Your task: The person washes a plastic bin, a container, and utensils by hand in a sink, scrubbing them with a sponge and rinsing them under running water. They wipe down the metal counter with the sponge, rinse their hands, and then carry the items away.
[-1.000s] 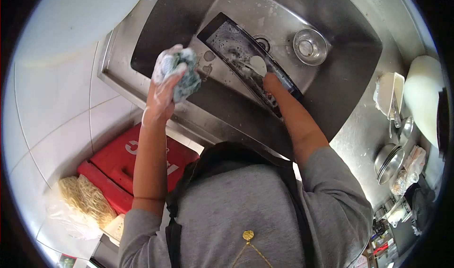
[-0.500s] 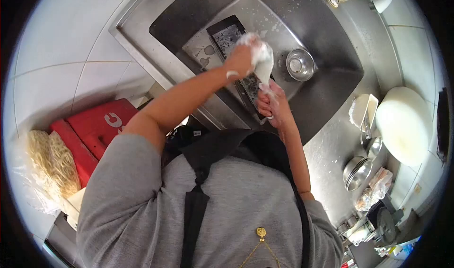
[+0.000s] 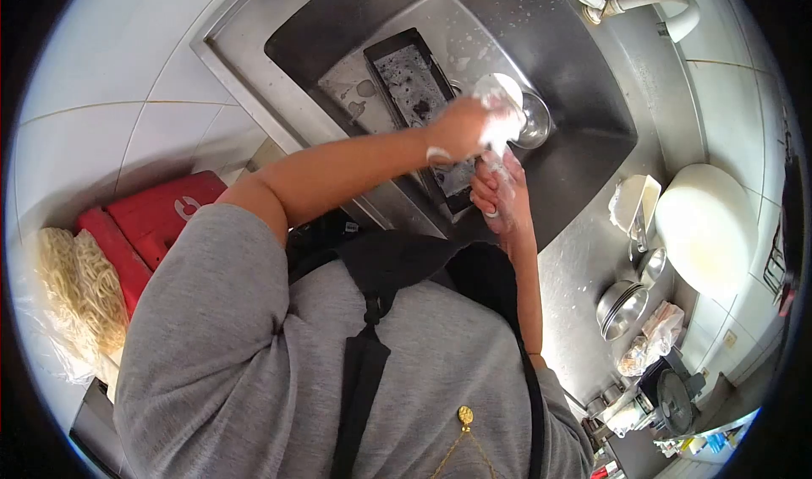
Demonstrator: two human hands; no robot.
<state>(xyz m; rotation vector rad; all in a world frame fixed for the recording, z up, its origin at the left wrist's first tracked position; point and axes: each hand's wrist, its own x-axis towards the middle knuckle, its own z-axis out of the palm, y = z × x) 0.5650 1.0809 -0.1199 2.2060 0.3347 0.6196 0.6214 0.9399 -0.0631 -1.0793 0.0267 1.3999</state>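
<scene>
The utensil [image 3: 499, 88] is up over the sink [image 3: 584, 132], its pale, rounded head glossy with suds and its lower part lost in lather; I can't tell what it's made of. The right hand [image 3: 499, 193] is curled tight round its lower end, wet and streaked with foam. The left hand [image 3: 461, 130] is closed on a soft, dripping-white wad [image 3: 501, 127], held against the utensil just below the head; under that froth, I can't make out the wad's fabric.

In the sink, the black tray [image 3: 414, 86] lies long and shallow, speckled with bubbles, and the round, shiny metal bowl [image 3: 536, 122] sits partly hidden behind the utensil. Right of the sink are nested steel bowls [image 3: 622, 308]. The curved white tap [image 3: 668, 5] is at the sink's far right; left of the sink is a hard red box [image 3: 161, 221].
</scene>
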